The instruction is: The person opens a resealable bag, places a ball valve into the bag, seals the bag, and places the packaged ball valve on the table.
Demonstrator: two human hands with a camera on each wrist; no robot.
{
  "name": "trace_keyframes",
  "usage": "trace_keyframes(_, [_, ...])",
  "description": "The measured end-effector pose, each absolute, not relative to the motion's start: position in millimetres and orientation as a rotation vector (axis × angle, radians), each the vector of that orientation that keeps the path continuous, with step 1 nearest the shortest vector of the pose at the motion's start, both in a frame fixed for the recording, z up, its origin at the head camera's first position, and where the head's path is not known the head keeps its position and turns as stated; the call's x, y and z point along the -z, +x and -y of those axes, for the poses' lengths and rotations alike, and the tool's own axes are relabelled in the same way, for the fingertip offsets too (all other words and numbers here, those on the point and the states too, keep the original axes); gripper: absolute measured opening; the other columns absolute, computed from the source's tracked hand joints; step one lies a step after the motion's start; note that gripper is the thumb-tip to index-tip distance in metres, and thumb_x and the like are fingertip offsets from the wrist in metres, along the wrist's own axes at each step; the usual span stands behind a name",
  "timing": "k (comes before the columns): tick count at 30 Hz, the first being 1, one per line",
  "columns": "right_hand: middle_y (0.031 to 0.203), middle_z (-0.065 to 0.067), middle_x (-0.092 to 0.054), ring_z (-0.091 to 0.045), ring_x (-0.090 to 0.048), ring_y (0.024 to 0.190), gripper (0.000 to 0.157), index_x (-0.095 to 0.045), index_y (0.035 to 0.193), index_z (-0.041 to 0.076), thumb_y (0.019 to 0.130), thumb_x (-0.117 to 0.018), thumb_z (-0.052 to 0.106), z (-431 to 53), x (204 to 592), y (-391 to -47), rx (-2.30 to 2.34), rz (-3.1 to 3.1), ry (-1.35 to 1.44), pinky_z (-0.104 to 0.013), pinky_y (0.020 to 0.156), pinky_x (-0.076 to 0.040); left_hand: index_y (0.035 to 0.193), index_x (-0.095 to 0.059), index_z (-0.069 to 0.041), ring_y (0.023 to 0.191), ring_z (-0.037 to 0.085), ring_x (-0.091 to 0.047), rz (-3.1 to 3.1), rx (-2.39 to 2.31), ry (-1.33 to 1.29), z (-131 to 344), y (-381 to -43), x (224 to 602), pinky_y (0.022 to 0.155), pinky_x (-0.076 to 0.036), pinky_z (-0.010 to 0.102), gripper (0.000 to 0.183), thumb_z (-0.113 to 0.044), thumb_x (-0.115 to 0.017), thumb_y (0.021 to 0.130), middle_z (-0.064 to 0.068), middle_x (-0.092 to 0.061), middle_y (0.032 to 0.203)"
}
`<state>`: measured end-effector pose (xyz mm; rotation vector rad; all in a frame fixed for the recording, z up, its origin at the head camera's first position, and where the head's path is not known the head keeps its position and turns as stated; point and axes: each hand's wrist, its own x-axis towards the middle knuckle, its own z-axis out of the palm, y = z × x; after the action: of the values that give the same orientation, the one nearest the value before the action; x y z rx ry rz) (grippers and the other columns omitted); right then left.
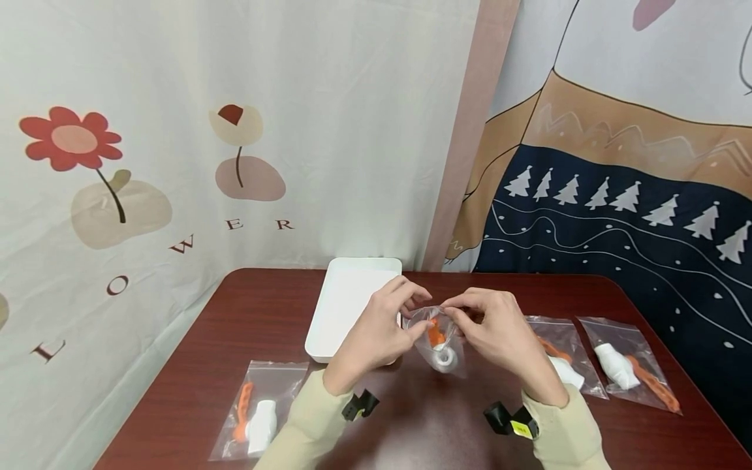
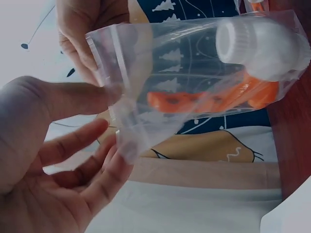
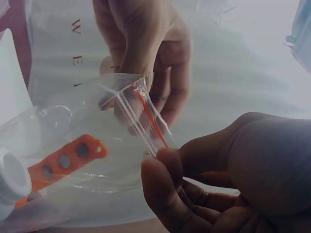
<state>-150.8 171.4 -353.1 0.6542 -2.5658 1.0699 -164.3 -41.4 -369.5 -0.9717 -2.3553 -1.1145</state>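
Over the middle of the table, both hands hold a clear zip bag (image 2: 170, 39) by its top edge. My left hand (image 1: 378, 323) pinches one side of the top, its thumb on the plastic and fingertips at the corner. At the opposite side, the right hand (image 1: 496, 329) pinches the zip edge, marked by a red strip (image 3: 151, 116) in the right wrist view. Inside the hanging bag are a white bottle (image 2: 272, 48) with a ribbed cap (image 3: 14, 177) and an orange strip-like piece (image 2: 199, 102) with round spots along it.
A white tray (image 1: 346, 300) lies behind the left hand. One packed bag (image 1: 284, 378) rests at the table's front left; two more, a nearer one (image 1: 566, 336) and an outer one (image 1: 625, 333), lie to the right. Printed curtains (image 1: 352, 130) hang behind the table.
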Motion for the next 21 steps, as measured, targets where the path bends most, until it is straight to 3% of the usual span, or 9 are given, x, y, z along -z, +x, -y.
trace_keyframes(4, [0.074, 0.009, -0.063, -0.001, -0.054, 0.057, 0.012, -0.081, 0.095, 0.017, 0.092, -0.075, 0.007, -171.1, 353.1, -150.6, -1.073, 2.548, 0.722, -0.021, 0.052, -0.047, 0.108, -0.073, -0.012, 0.081, 0.014, -0.056, 2.401, 1.04, -0.866, 43.1, -165.6, 371.4, 0.071, -0.052, 0.025, 0.029, -0.005, -0.082, 0.081, 0.001, -0.062, 0.093])
trace_keyframes(9, [0.078, 0.011, -0.063, -0.002, -0.048, 0.059, 0.022, -0.081, 0.095, 0.021, 0.09, -0.074, 0.001, -171.1, 352.7, -150.3, -1.055, 2.507, 0.802, -0.02, 0.053, -0.043, 0.089, -0.079, -0.016, 0.07, 0.008, -0.058, 2.456, 1.159, -0.838, 46.5, -166.4, 370.9, 0.063, -0.052, 0.024, 0.01, -0.006, -0.08, 0.086, -0.005, -0.066, 0.079])
trace_keyframes(13, [0.081, 0.01, -0.063, -0.003, -0.05, 0.063, 0.03, -0.079, 0.096, 0.019, 0.086, -0.07, -0.007, -171.2, 352.5, -149.6, -1.085, 2.505, 0.849, -0.02, 0.055, -0.045, 0.083, -0.078, -0.014, 0.061, 0.004, -0.058, 2.433, 1.305, -0.794, 47.9, -165.4, 368.3, 0.056, -0.05, 0.021, 0.013, -0.003, -0.073, 0.087, -0.007, -0.07, 0.073])
trace_keyframes(21, [0.086, 0.007, -0.061, -0.003, -0.053, 0.069, 0.032, -0.068, 0.091, 0.017, 0.083, -0.07, -0.013, -170.2, 353.7, -148.4, -1.085, 2.519, 0.97, -0.021, 0.059, -0.051, 0.079, -0.077, -0.011, 0.056, 0.005, -0.059, 2.356, 1.404, -0.636, 48.4, -162.0, 362.6, 0.053, -0.051, 0.022, 0.014, 0.0, -0.068, 0.082, -0.007, -0.068, 0.064])
